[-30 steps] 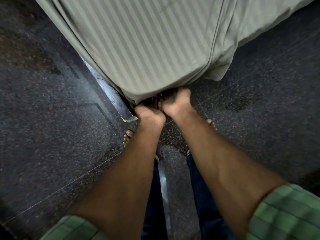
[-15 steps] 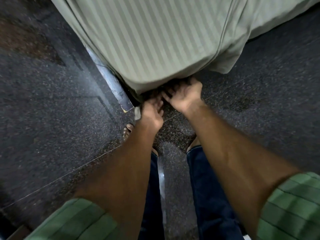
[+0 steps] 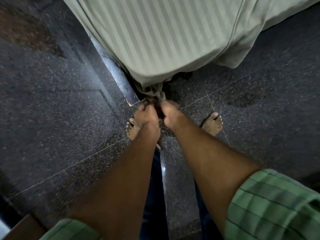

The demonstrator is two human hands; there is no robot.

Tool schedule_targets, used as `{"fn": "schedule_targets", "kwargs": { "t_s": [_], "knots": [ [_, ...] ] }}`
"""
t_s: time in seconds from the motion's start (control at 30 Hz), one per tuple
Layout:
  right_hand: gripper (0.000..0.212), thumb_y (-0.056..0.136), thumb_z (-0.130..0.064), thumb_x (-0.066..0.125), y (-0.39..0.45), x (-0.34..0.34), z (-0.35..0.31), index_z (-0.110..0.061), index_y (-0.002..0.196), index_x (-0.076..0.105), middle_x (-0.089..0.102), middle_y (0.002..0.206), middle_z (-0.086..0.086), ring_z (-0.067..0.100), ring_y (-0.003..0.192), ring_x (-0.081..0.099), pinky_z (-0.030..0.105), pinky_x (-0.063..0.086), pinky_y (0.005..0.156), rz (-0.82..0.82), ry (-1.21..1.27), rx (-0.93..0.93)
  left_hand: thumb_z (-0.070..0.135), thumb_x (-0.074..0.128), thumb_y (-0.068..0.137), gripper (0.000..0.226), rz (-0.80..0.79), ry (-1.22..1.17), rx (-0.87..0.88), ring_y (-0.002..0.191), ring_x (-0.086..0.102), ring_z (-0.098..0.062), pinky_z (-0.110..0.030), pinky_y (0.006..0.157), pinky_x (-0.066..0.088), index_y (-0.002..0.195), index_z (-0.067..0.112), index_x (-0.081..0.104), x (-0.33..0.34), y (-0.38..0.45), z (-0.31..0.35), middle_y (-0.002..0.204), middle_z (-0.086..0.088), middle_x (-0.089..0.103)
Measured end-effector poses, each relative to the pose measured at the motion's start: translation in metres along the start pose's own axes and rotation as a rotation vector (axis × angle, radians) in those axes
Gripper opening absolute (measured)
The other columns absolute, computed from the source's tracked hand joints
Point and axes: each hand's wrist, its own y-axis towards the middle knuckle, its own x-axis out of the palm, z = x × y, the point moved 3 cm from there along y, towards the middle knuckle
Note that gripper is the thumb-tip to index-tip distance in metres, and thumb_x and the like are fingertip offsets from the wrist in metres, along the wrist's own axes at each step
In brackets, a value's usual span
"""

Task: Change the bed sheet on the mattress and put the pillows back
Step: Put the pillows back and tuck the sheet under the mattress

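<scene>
A pale green striped bed sheet (image 3: 155, 37) covers the corner of the mattress at the top of the head view. Below the corner, the sheet's loose end is bunched into a twisted tail (image 3: 153, 91). My left hand (image 3: 145, 115) and my right hand (image 3: 170, 115) sit side by side just under that tail, both with curled fingers gripping the bunched cloth. The fingertips are hidden in the dark folds. No pillows are in view.
A dark bed frame rail (image 3: 114, 73) runs along the mattress's left side and ends at a chipped corner (image 3: 132, 101). Dark speckled floor tiles (image 3: 52, 118) surround the bed. My bare feet (image 3: 212, 123) stand just below the hands.
Both hands have pulled back and down from under the mattress corner, drawing out a bunched tail of sheet. The view has shifted so the bed sits higher in frame.
</scene>
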Motion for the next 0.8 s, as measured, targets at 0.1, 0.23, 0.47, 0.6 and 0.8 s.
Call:
{"fn": "schedule_targets", "kwargs": {
  "t_s": [0.1,0.23,0.47,0.6,0.8],
  "knots": [
    [0.014,0.094,0.004,0.062,0.000,-0.004,-0.032,-0.005,0.086,0.069,0.066,0.057,0.005,0.011,0.044,0.061,0.021,0.047,0.041,0.090,0.211,-0.071,-0.001,0.060,0.088,0.028,-0.018,-0.111,-0.019,0.076,0.069,-0.005,-0.018,0.064,0.052,0.093,0.019,0.079,-0.002,-0.013,0.004,0.079,0.010,0.076],
    [0.022,0.101,0.006,0.049,0.001,-0.006,-0.060,-0.002,0.087,0.063,0.069,0.085,0.012,0.019,0.076,0.068,0.030,0.059,0.084,-0.045,0.365,-0.065,0.006,0.052,0.096,0.025,-0.247,-0.332,-0.262,0.091,0.064,-0.009,-0.025,0.075,0.044,0.111,0.014,0.071,0.013,-0.017,0.012,0.103,0.003,0.074],
    [0.047,0.106,-0.036,0.029,-0.005,-0.002,-0.054,-0.010,0.128,0.062,0.064,0.131,0.015,0.027,0.118,0.060,0.039,0.048,0.095,-0.178,0.506,-0.007,0.017,0.034,0.107,0.032,-0.293,-0.621,-0.426,0.103,0.061,-0.030,-0.043,0.118,0.038,0.111,0.004,0.062,0.047,-0.010,0.026,0.111,-0.020,0.063],
    [0.055,0.100,-0.043,0.027,-0.010,0.017,-0.074,-0.019,0.138,0.061,0.063,0.138,0.016,0.036,0.121,0.058,0.043,0.048,0.102,-0.274,0.711,-0.085,0.020,0.030,0.109,0.038,-0.417,-0.741,-0.418,0.126,0.054,-0.037,-0.044,0.118,0.034,0.125,0.001,0.059,0.067,-0.010,0.039,0.129,-0.017,0.061],
    [0.059,0.094,-0.050,0.033,-0.002,0.018,-0.083,-0.022,0.133,0.068,0.068,0.130,0.017,0.041,0.122,0.059,0.049,0.051,0.098,-0.263,0.765,-0.100,0.023,0.036,0.105,0.044,-0.494,-0.860,-0.419,0.139,0.046,-0.038,-0.050,0.121,0.031,0.139,0.003,0.055,0.072,-0.010,0.037,0.146,-0.025,0.053]
  ]
}}
